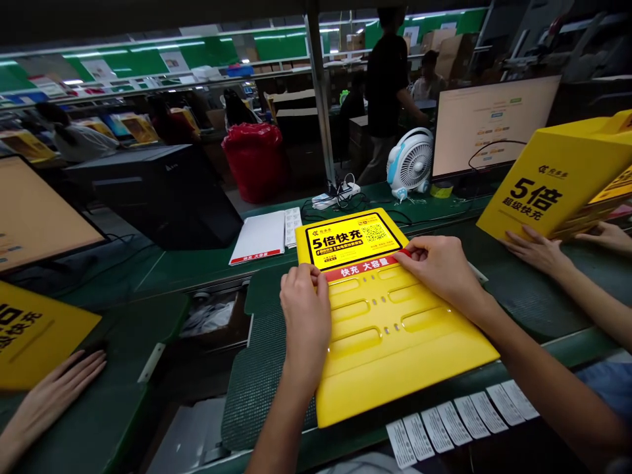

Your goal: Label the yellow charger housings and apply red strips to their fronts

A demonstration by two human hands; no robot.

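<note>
**Q:** Head view: what lies at the centre?

**A:** A yellow panel (390,336) of moulded plastic with slots, resting on the green bench (207,263) and partly over a dark ribbed mat (257,388). A printed label (350,240) with a QR code covers its far end.

**Q:** How is it likely to handle?

**A:** Probably light and stiff, its glossy face somewhat slippery. The long side edges look the safest hold, clear of the thin label.

**Q:** And the person's hands?

**A:** The left hand (305,316) is curled, fingers together, over the label's near left corner. The right hand (439,266) is closed at the label's right end, apparently pinching its red band.

**Q:** What surrounds them?

**A:** White slips (459,421) lie along the near edge. To the right, a co-worker's hand (536,253) rests against a yellow carton (553,174). To the left, another hand (49,408) lies just near a yellow sheet (34,336). A small fan (409,161) stands far off.
</note>
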